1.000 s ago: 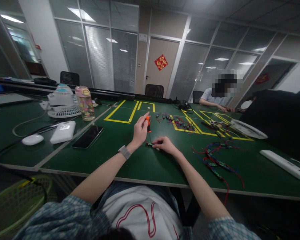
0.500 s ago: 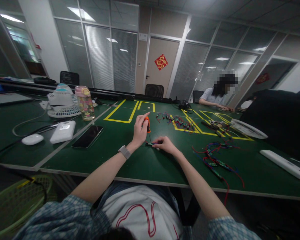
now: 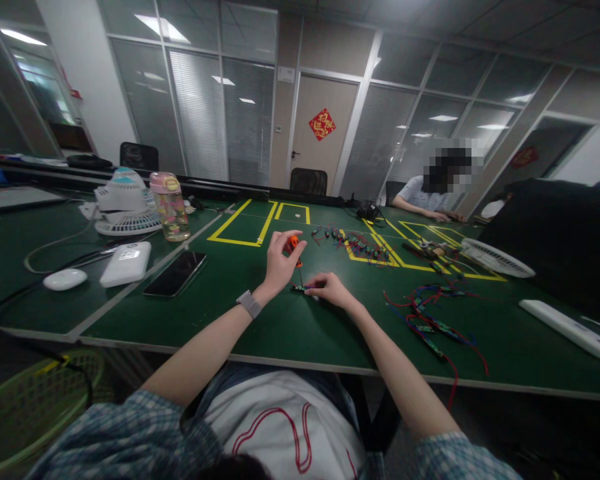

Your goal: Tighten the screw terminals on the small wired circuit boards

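My left hand point(image 3: 281, 259) has its fingers curled around the orange-and-black handle of a screwdriver point(image 3: 294, 245). The tool stands nearly upright, its thin shaft reaching down to a small green circuit board point(image 3: 298, 289) on the table. My right hand point(image 3: 327, 289) pinches the right end of that board, where dark wires come out, and holds it low against the tabletop. Part of the board is hidden by the right fingers. A wristwatch point(image 3: 250, 304) is on my left wrist.
To the right lie several green boards with red and blue wires point(image 3: 425, 323); a further bunch point(image 3: 360, 247) lies farther back. On the left are a phone point(image 3: 175, 273), a white power bank point(image 3: 126, 264), a bottle point(image 3: 170, 208) and a fan point(image 3: 125, 203). Another person point(image 3: 425, 200) sits back right.
The fingers of my left hand have shifted on the screwdriver handle, the index finger more bent and the thumb moved outward. My right hand and the board have stayed put.
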A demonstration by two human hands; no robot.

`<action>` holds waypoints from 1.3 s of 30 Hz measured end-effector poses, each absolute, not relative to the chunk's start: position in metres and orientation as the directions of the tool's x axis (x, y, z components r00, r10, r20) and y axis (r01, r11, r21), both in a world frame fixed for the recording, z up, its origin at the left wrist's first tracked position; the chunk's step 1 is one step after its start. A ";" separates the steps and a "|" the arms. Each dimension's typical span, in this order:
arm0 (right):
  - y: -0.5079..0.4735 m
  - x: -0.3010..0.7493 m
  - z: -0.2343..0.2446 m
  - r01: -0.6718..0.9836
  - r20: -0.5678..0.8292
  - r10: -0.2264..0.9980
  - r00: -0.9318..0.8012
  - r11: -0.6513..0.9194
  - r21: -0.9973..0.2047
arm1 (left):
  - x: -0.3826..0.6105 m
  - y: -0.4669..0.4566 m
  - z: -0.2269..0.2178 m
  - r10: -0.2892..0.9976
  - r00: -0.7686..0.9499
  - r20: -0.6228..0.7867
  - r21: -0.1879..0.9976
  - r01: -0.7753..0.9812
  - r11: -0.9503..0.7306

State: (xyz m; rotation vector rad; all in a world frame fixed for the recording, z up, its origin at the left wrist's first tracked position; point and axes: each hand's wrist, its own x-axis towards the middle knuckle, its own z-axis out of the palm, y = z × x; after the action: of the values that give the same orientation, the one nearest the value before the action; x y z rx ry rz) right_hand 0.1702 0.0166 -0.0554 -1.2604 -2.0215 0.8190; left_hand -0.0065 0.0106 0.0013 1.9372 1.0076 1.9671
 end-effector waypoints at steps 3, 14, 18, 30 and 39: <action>0.016 0.170 -0.054 0.543 0.181 0.918 -0.353 0.359 -0.759 | -0.007 0.010 0.001 0.579 -0.112 0.807 0.581 0.319 -0.749; 0.016 0.170 -0.055 0.541 0.175 0.915 -0.362 0.360 -0.760 | -0.007 0.012 -0.001 0.666 -0.120 0.736 0.676 0.168 -0.717; 0.016 0.170 -0.055 0.551 0.186 0.916 -0.356 0.366 -0.750 | -0.008 0.008 0.002 0.602 -0.102 0.792 0.605 0.263 -0.752; 0.015 0.171 -0.053 0.548 0.177 0.910 -0.375 0.372 -0.750 | -0.006 0.014 -0.003 0.651 -0.135 0.747 0.665 0.179 -0.725; 0.015 0.170 -0.052 0.567 0.193 0.913 -0.360 0.378 -0.732 | -0.006 0.005 0.004 0.585 -0.104 0.805 0.585 0.304 -0.752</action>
State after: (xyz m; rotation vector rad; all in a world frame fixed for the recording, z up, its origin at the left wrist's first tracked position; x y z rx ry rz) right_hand 0.1701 0.0147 -0.0521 -1.2685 -2.0501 0.7594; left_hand -0.0063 0.0054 0.0039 1.9469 0.9896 1.9518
